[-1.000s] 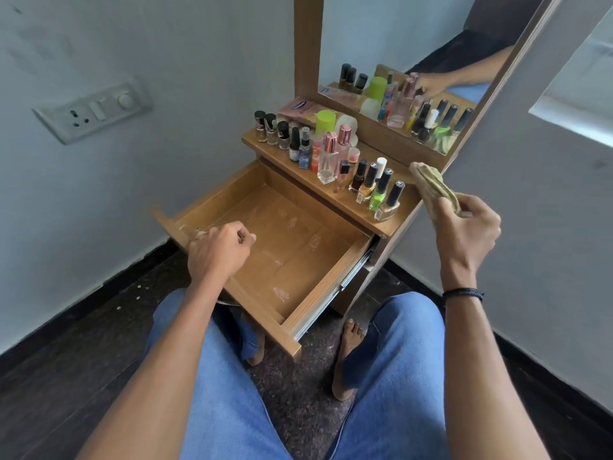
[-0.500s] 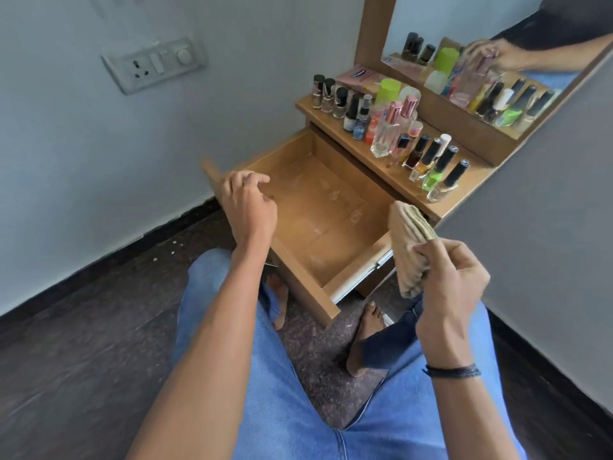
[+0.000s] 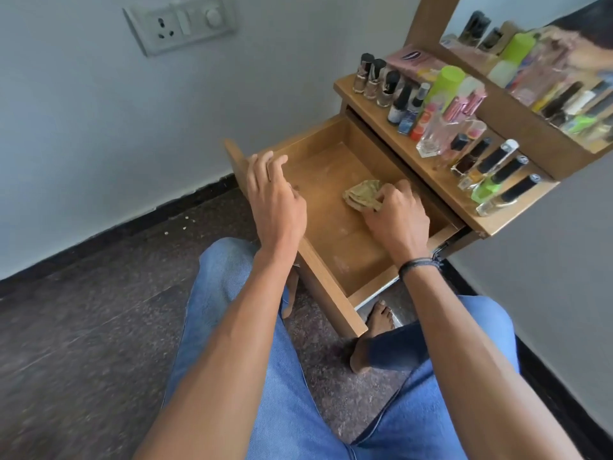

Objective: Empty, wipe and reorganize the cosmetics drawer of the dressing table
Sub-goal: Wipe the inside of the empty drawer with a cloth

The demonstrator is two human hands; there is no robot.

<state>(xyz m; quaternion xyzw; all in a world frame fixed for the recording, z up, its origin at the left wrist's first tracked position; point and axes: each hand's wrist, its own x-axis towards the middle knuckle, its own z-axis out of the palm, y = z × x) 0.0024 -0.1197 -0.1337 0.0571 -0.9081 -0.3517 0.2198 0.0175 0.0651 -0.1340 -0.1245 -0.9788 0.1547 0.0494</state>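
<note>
Drawer floor (image 3: 335,237) bears cloth (image 3: 360,195) gripped under right hand (image 3: 394,217); left hand (image 3: 275,197) relaxed alongside.

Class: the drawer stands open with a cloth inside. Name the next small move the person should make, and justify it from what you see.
Probably sweep the crumpled olive cloth toward the front panel. The right hand grips it on the floor of the open wooden drawer, where pale smudges show nearer the front; the left hand is open beside the rim.
</note>
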